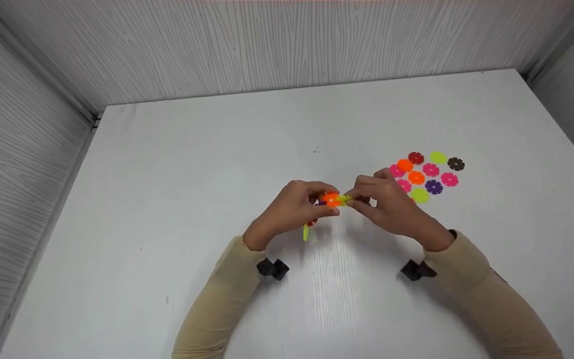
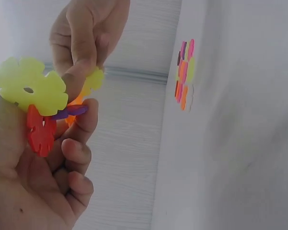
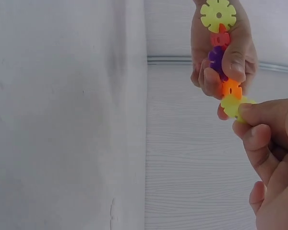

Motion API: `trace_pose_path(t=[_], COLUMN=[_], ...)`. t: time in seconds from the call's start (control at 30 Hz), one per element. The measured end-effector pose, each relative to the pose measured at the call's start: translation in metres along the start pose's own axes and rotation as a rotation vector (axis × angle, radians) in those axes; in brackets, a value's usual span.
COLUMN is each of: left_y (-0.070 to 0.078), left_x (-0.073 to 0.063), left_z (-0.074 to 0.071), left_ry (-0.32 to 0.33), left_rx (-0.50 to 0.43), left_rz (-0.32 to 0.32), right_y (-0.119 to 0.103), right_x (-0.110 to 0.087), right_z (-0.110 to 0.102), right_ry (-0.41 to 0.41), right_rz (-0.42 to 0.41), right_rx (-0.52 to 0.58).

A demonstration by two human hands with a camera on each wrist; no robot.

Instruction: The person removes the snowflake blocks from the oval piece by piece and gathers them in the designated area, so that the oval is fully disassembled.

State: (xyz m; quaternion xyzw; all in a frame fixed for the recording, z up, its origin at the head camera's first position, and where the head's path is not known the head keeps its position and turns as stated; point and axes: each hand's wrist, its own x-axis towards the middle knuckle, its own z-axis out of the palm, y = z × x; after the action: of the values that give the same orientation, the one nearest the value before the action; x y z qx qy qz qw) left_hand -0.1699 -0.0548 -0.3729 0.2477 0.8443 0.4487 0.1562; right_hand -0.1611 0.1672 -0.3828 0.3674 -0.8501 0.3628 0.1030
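A chain of notched plastic flower discs runs between my two hands over the table. My left hand [image 1: 299,204] grips it around the purple disc [image 3: 216,62] and the orange disc [image 3: 232,89]. Hanging from that hand's palm side are a red disc [image 2: 41,132] and, at the chain's end, a yellow disc [image 2: 31,86]. With thumb and fingertips my right hand [image 1: 386,202] pinches another yellow disc [image 3: 232,108], whose edge meets the orange one. Fingers partly cover the purple and orange discs.
Several loose flower discs [image 1: 434,187] in pink, orange, purple, red, yellow and dark brown lie on the white table [image 1: 207,164], just beyond my right hand. Grey wood-grain panels [image 1: 267,45] stand behind and on both sides. Each sleeve cuff carries a small black camera [image 1: 280,269].
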Motion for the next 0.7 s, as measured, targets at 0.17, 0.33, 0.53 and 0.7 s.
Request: trace_pose_path(t=[0.17, 0.33, 0.53, 0.7], left_y=[-0.001, 0.003, 0.002, -0.002], left_x=[0.001, -0.001, 0.0, 0.0], left_z=[-0.002, 0.006, 0.002, -0.004], left_ry=[0.022, 0.177, 0.131, 0.038], left_rx=[0.029, 0.174, 0.165, 0.14], left_rz=[0.005, -0.018, 0.006, 0.032], right_y=[-0.001, 0.0, 0.005, 0.009], right_x=[0.001, 0.003, 0.002, 0.001], right_z=[0.003, 0.009, 0.004, 0.003], right_ry=[0.042, 0.12, 0.078, 0.031], right_rz=[-0.035, -0.052, -0.063, -0.094], right_rx=[-0.011, -0.064, -0.011, 0.039])
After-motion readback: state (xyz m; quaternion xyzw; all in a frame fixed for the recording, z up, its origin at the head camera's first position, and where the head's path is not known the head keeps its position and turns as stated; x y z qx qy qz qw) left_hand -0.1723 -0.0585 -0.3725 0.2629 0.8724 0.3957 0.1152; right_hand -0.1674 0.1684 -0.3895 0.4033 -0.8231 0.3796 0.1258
